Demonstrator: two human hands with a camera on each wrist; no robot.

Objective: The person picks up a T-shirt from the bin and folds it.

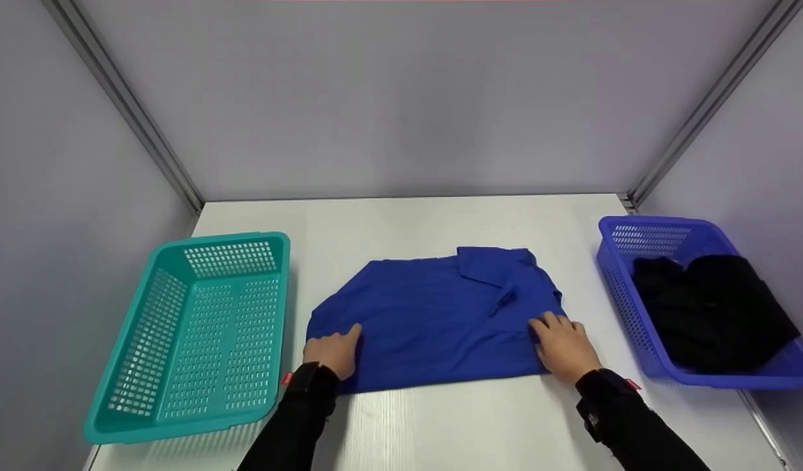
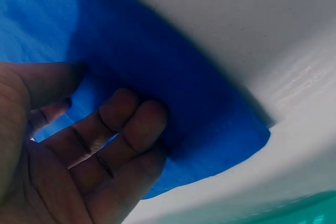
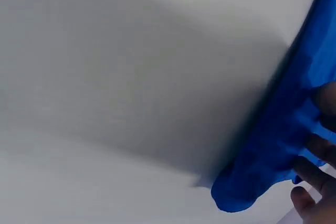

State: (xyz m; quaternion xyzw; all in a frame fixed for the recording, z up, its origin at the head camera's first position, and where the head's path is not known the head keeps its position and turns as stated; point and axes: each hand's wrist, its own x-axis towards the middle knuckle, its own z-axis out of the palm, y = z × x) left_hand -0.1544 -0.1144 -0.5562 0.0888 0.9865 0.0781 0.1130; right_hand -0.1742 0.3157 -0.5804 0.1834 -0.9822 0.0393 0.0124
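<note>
We see a flat, folded garment of deep blue fabric (image 1: 427,320) lying across the middle of the white, smooth-topped desk (image 1: 460,425), its long straight edge on the near side; a collar-like blue flap (image 1: 490,265) lies at its far edge, right of centre, with a small narrow fold of cloth (image 1: 504,299) just nearer to us.

We find the left hand (image 1: 333,353) on the garment's near left corner, its thumb pointing to the far side; the left wrist view shows us its fingers loosely bent, with a gap between them and the thumb, the tips resting on the blue cloth and gripping nothing that we can make out; the right hand (image 1: 565,347) lies at the garment's right end, its fingers relaxed and a little spread, their tips touching the cloth by its near right corner; the right wrist view cuts off part of this hand.

Black sleeves (image 1: 287,422) cover both forearms; to the left we see a teal, rectangular basket of perforated plastic (image 1: 228,340), standing apart from the garment; to the right stands a purple-blue perforated plastic basket (image 1: 620,294), with crumpled black cloth (image 1: 715,314) inside; pale grey panels (image 1: 427,98) rise behind the desk and at both sides.
</note>
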